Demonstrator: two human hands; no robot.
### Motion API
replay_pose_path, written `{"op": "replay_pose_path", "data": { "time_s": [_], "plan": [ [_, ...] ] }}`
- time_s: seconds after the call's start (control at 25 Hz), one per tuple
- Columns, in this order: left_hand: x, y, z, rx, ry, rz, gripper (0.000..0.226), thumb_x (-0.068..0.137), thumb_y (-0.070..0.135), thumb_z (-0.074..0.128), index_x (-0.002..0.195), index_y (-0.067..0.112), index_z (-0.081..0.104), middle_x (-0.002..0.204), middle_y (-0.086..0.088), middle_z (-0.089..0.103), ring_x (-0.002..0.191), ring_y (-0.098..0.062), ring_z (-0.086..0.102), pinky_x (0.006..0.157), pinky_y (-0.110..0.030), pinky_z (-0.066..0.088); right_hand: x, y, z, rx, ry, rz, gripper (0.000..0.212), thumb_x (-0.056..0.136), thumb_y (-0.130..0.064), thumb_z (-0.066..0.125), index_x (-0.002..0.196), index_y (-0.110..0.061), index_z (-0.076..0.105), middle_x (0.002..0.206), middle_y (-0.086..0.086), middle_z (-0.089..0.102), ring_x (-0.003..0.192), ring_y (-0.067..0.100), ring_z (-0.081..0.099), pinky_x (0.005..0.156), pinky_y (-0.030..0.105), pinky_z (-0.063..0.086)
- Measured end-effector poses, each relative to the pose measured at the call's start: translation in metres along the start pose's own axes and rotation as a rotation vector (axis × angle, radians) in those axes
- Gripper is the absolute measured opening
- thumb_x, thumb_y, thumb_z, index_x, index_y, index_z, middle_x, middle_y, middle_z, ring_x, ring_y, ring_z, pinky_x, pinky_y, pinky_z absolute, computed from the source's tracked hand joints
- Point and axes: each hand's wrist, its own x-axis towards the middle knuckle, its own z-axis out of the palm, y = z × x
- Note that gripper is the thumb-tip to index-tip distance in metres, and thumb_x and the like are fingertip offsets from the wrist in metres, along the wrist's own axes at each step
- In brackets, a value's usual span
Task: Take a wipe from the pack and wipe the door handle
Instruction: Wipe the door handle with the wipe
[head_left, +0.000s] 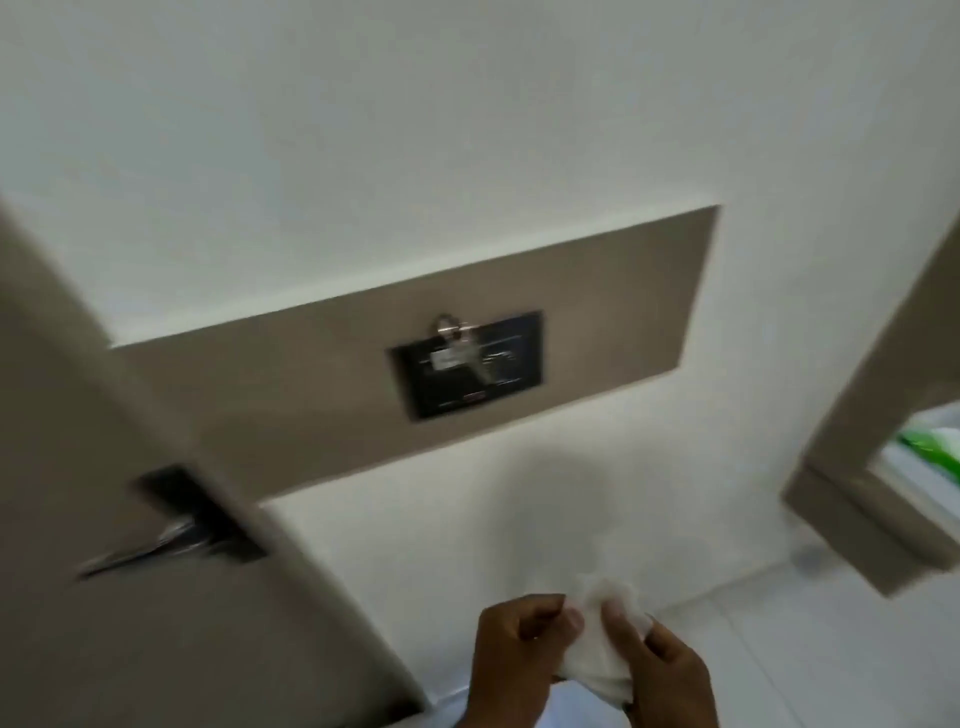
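A crumpled white wipe (597, 654) is held between both hands low in the view. My left hand (519, 660) grips its left side and my right hand (660, 670) pinches its right side. The metal lever door handle (150, 545) sticks out from a black plate on the taupe door (104, 623) at the left, well apart from the hands. The green wipe pack (935, 441) shows partly at the right edge, on a shelf behind a taupe frame. The picture is motion-blurred.
A taupe wall panel (623, 301) carries a black plate (467, 364) with keys hanging on it. White wall surrounds it. A taupe-framed opening (852, 499) stands at the right, with pale floor tiles below.
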Motion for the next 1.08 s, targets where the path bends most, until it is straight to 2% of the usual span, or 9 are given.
{"op": "replay_pose_path", "data": {
  "time_s": [0.2, 0.36, 0.44, 0.56, 0.64, 0.72, 0.8, 0.92, 1.08],
  "plan": [
    [-0.088, 0.003, -0.224, -0.155, 0.31, 0.084, 0.016, 0.097, -0.002, 0.079, 0.097, 0.013, 0.085, 0.089, -0.009, 0.087, 0.086, -0.025, 0.082, 0.076, -0.038, 0.069, -0.103, 0.046, 0.207, -0.147, -0.204, -0.06, 0.009, 0.083, -0.018, 0.086, 0.081, -0.009, 0.086, 0.076, 0.015, 0.082, 0.072, 0.029, 0.077, 0.061, 0.038, 0.063],
    [-0.11, 0.019, -0.335, -0.128, 0.468, 0.209, 0.019, 0.099, -0.001, 0.077, 0.092, 0.015, 0.085, 0.075, 0.005, 0.083, 0.073, -0.017, 0.077, 0.061, -0.023, 0.064, -0.142, 0.052, 0.33, -0.261, -0.286, -0.217, 0.012, 0.082, -0.021, 0.088, 0.078, -0.011, 0.084, 0.075, 0.008, 0.081, 0.075, 0.028, 0.075, 0.07, 0.051, 0.066],
    [-0.112, 0.034, -0.374, 0.036, 0.542, 0.335, 0.017, 0.101, 0.006, 0.077, 0.088, 0.014, 0.085, 0.072, 0.006, 0.08, 0.072, -0.02, 0.071, 0.062, -0.028, 0.061, -0.148, 0.049, 0.371, -0.324, -0.203, -0.331, 0.012, 0.079, -0.024, 0.089, 0.081, -0.013, 0.084, 0.076, 0.004, 0.08, 0.077, 0.027, 0.077, 0.07, 0.049, 0.065],
    [-0.101, 0.069, -0.423, 0.514, 0.796, 0.496, 0.034, 0.103, 0.029, 0.067, 0.135, 0.024, 0.076, 0.134, -0.002, 0.076, 0.121, -0.024, 0.07, 0.1, -0.034, 0.053, -0.144, 0.025, 0.403, -0.465, 0.025, -0.723, 0.013, 0.076, -0.029, 0.084, 0.069, -0.03, 0.073, 0.068, -0.014, 0.072, 0.065, 0.006, 0.069, 0.056, 0.028, 0.055],
    [-0.087, 0.099, -0.452, 0.861, 1.016, 0.775, 0.055, 0.104, 0.036, 0.056, 0.158, 0.028, 0.054, 0.165, -0.002, 0.051, 0.15, -0.024, 0.048, 0.119, -0.039, 0.04, -0.135, 0.008, 0.417, -0.674, 0.133, -0.973, 0.016, 0.073, -0.019, 0.081, 0.069, -0.027, 0.069, 0.071, -0.01, 0.068, 0.058, 0.007, 0.058, 0.054, 0.015, 0.04],
    [-0.067, 0.133, -0.478, 1.222, 1.116, 1.031, 0.065, 0.108, 0.039, 0.048, 0.17, 0.029, 0.033, 0.179, -0.005, 0.023, 0.169, -0.027, 0.016, 0.135, -0.054, 0.011, -0.131, 0.006, 0.434, -0.891, 0.127, -1.058, 0.014, 0.074, -0.012, 0.082, 0.076, -0.018, 0.07, 0.083, 0.002, 0.07, 0.064, 0.016, 0.059, 0.055, 0.015, 0.033],
    [-0.043, 0.157, -0.498, 1.408, 1.151, 1.142, 0.073, 0.112, 0.042, 0.043, 0.176, 0.031, 0.011, 0.183, -0.006, 0.003, 0.171, -0.027, -0.01, 0.135, -0.061, -0.009, -0.128, 0.019, 0.449, -1.055, 0.043, -1.011, 0.015, 0.078, -0.017, 0.084, 0.089, -0.013, 0.074, 0.1, 0.009, 0.073, 0.078, 0.025, 0.069, 0.065, 0.02, 0.043],
    [-0.008, 0.165, -0.516, 1.52, 1.169, 1.167, 0.077, 0.115, 0.046, 0.041, 0.175, 0.029, -0.003, 0.182, -0.008, -0.017, 0.168, -0.028, -0.021, 0.131, -0.064, -0.018, -0.126, 0.037, 0.454, -1.042, -0.071, -0.829, 0.028, 0.092, -0.035, 0.076, 0.108, -0.013, 0.077, 0.121, 0.007, 0.07, 0.095, 0.022, 0.071, 0.08, 0.025, 0.056],
    [0.015, 0.164, -0.521, 1.515, 1.236, 1.228, 0.069, 0.117, 0.049, 0.028, 0.175, 0.027, -0.002, 0.181, -0.007, -0.023, 0.168, -0.028, -0.023, 0.132, -0.061, -0.02, -0.111, 0.035, 0.436, -1.209, -0.208, -1.019, 0.017, 0.099, -0.014, 0.061, 0.112, -0.013, 0.072, 0.121, 0.01, 0.065, 0.103, 0.025, 0.066, 0.082, 0.026, 0.05]
  ]
}}
